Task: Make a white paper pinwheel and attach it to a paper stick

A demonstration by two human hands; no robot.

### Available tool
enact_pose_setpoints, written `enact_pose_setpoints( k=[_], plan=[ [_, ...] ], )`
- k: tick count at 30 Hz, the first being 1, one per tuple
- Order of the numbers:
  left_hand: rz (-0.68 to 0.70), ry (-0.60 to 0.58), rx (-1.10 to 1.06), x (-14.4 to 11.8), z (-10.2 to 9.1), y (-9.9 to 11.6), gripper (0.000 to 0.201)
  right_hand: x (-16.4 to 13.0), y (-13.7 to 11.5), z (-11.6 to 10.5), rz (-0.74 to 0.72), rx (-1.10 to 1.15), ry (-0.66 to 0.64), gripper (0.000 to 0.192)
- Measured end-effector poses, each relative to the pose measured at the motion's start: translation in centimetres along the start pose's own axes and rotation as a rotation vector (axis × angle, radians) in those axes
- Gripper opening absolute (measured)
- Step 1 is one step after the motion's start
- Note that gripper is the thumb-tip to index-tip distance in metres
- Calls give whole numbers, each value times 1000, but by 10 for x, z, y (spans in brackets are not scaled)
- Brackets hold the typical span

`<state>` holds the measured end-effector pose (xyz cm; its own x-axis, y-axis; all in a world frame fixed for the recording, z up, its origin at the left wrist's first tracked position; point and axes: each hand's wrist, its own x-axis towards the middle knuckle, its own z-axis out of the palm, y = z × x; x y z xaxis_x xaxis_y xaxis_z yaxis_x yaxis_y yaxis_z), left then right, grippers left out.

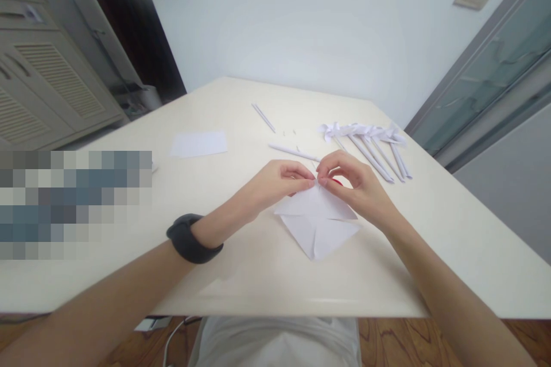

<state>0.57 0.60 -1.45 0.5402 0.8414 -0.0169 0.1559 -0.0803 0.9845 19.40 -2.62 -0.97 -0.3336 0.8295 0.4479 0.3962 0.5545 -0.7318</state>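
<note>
A white square of paper (317, 232), slit inward from its edges, lies just in front of me with its far corner raised. My left hand (284, 180), black band on the wrist, pinches that far corner between thumb and fingertips. Fingertips of my right hand (353, 178) close on the same corner, almost touching the left ones. Part of a red object (338, 182) shows behind my right thumb; its kind is hidden. Beyond my hands lies a rolled white paper stick (293, 152), its right end running behind my right hand.
Several white paper pinwheels on rolled sticks (374, 149) lie at the right. A flat white sheet (198, 144) is at the left, thin white sticks (263, 117) and tiny bits farther back. The table (249, 281) meets a wall; a pixelated patch covers its left side.
</note>
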Motion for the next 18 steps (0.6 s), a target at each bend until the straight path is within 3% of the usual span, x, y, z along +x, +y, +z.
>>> enact_pose_setpoints(
  k=[11, 18],
  plan=[
    [-14, 5, -3, -1, 1, 2, 13, 0, -3, -2, -30, -97, -63, 7],
    [33, 2, 42, -1, 1, 1, 15, 1, -1, -1, 53, -12, -48, 9]
  ],
)
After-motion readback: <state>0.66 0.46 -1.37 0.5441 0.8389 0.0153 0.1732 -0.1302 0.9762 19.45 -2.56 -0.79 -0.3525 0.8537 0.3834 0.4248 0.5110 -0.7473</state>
